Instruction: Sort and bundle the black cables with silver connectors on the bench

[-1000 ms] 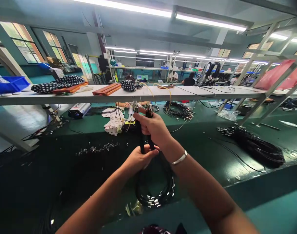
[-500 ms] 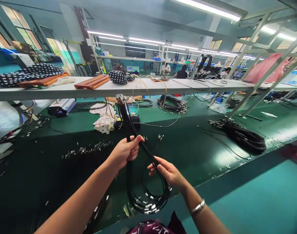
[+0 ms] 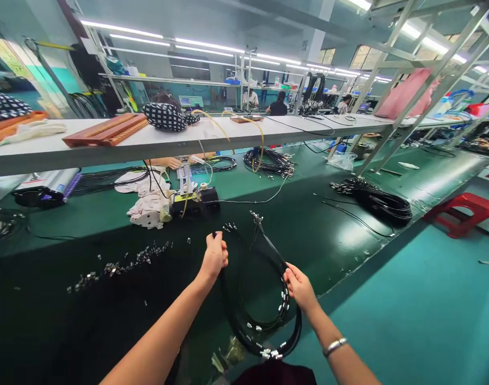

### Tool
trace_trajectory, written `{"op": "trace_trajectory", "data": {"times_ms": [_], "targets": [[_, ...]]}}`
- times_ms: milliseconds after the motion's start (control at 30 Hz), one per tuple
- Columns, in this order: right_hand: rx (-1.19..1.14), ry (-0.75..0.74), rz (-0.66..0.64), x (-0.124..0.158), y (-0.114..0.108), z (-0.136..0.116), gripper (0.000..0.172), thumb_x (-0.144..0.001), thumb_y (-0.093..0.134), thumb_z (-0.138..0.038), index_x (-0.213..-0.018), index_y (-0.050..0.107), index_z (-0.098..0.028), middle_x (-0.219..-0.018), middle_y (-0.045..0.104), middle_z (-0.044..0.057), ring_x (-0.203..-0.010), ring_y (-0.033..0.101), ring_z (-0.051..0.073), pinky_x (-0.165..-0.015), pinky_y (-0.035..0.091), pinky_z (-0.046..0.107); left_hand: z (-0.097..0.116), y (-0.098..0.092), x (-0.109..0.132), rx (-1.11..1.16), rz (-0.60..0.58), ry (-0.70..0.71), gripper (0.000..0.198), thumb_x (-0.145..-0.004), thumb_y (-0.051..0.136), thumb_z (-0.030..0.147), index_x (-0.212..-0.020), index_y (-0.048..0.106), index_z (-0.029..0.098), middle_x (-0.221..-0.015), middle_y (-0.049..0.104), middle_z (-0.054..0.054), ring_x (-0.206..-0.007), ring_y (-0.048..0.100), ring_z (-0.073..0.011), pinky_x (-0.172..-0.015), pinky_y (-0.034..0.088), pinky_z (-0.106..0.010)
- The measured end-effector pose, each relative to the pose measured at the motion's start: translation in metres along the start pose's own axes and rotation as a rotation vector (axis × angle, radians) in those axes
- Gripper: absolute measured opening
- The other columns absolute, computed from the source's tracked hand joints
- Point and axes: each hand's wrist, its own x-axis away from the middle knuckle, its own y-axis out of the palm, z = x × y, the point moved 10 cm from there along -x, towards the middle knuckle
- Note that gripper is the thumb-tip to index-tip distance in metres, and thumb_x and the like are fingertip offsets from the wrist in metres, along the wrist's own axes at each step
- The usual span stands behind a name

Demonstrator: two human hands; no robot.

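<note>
A bundle of black cables (image 3: 298, 323) with silvery metal ends hangs in a loop between my two hands, low over the green bench top. My left hand (image 3: 215, 255) is closed round one side of the bundle. With fingers pinched, my right hand (image 3: 298, 286) grips the other side; from it a strand group with metal tips (image 3: 257, 220) sticks out toward the far left. Inside the big loop lies a thinner loop of cables (image 3: 268, 323) with small silver connectors along it. Under the fingers the cables are hidden.
Small metal pieces (image 3: 119, 267) lie scattered at left. Coiled cable bundles (image 3: 372, 200) rest at right and another coil (image 3: 268, 162) farther back. A black device (image 3: 194, 202) and cloth gloves (image 3: 146, 206) sit under the white shelf (image 3: 212, 140). A red stool (image 3: 464, 211) stands on the floor.
My hands have moved apart, the right one to the right. The bundle's far end, upright above my left hand before, now shows at my right hand. The view has shifted to the right.
</note>
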Motion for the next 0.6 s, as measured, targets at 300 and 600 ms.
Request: {"op": "trace_trajectory", "data": {"times_ms": [300, 600], "targets": [[0.314, -0.047, -0.309, -0.058, 0.039, 0.011, 0.049, -0.076, 0.042, -0.045, -0.108, 0.053, -0.010, -0.063, 0.046, -0.001, -0.042, 0.030, 0.007, -0.037, 0.023, 0.019, -0.027, 0.078, -0.057, -0.447, -0.300, -0.106, 0.024, -0.085, 0.041, 0.036, -0.100, 0.049, 0.020, -0.059, 0.036, 0.006, -0.037, 0.032, -0.0043, -0.033, 0.027, -0.015], [0.607, -0.051, -0.399, -0.109, 0.035, 0.032, 0.032, -0.084, 0.037, -0.021, -0.108, 0.058, -0.012, -0.065, 0.056, 0.001, -0.060, 0.051, 0.014, -0.060, 0.042, 0.024, -0.100, 0.130, -0.120, -1.016, -0.354, -0.113, 0.029, -0.087, 0.038, 0.032, -0.101, 0.055, 0.012, -0.076, 0.060, -0.006, -0.063, 0.059, -0.0163, -0.060, 0.045, -0.028]]}}
